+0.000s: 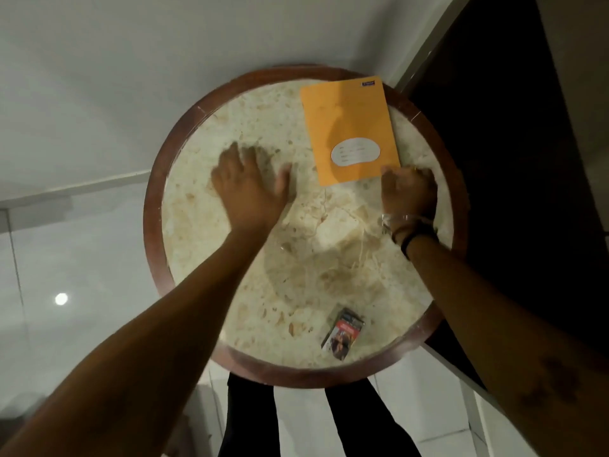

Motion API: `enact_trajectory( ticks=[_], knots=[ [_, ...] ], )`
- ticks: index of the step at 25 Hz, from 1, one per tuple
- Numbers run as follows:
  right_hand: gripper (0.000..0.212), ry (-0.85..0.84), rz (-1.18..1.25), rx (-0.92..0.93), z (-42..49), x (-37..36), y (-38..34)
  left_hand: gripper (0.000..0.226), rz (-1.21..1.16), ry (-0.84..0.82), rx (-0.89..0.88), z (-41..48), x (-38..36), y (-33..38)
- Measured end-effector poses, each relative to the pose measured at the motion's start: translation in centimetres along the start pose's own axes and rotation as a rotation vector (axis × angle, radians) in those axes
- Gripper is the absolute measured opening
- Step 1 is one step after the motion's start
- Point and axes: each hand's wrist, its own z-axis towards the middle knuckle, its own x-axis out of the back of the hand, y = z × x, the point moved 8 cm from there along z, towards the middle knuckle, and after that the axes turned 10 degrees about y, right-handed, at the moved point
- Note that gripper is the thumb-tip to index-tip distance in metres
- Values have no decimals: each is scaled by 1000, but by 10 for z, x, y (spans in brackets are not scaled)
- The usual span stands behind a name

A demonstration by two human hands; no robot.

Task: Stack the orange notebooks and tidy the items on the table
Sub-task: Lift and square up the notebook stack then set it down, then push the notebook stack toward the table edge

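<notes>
Marble, pale and mottled, fills the round desk (263,291) inside its dark wooden rim, and both bare arms are out over it. Biggest thing on it is the orange notebook (349,127), lying flat at the far right edge, its far corner overhanging the rim, long axis running from near to far with a slight tilt to the left. Only one cover shows (whether more notebooks sit beneath it, I cannot tell).

Left hand (247,189) is spread flat, palm down on the bare marble near the centre, holding nothing, blurred with motion and well apart from the notebook. Right hand (408,192) is much the nearer: it sits at the notebook's near right corner, fingers curled down onto the edge. Whether that grip has pinched the cover or only presses on it is hidden by the knuckles, so I cannot tell. The notebook lies straight ahead of that hand, away from the body.

Smallest last: a little printed box (342,333) alone near the near edge, its label too small to read.
</notes>
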Motion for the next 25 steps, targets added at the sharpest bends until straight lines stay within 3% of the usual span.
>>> enact_trajectory(
  ticks=[3,5,7,14,16,21,25],
  knots=[
    [68,-138,-45,-103,-119,13,45,104,213,-285,-109,-59,4,-82],
    [75,-219,-125,-247,-190,20,73,113,237,-381,-134,-88,0,-113],
    [80,-236,-174,-359,-233,19,87,114,217,-376,-159,-101,-4,-125],
    [54,-172,-157,-595,-263,-11,62,113,168,-282,-157,-100,-8,-132],
    [51,-130,-79,-540,-245,-15,33,113,159,-272,-158,-99,-8,-131],
    [48,-126,100,-198,-143,-57,-97,113,170,-220,-165,-99,-9,-133],
    [48,-101,111,-91,-35,-99,-191,113,183,-198,-175,-98,-14,-136]
  ],
)
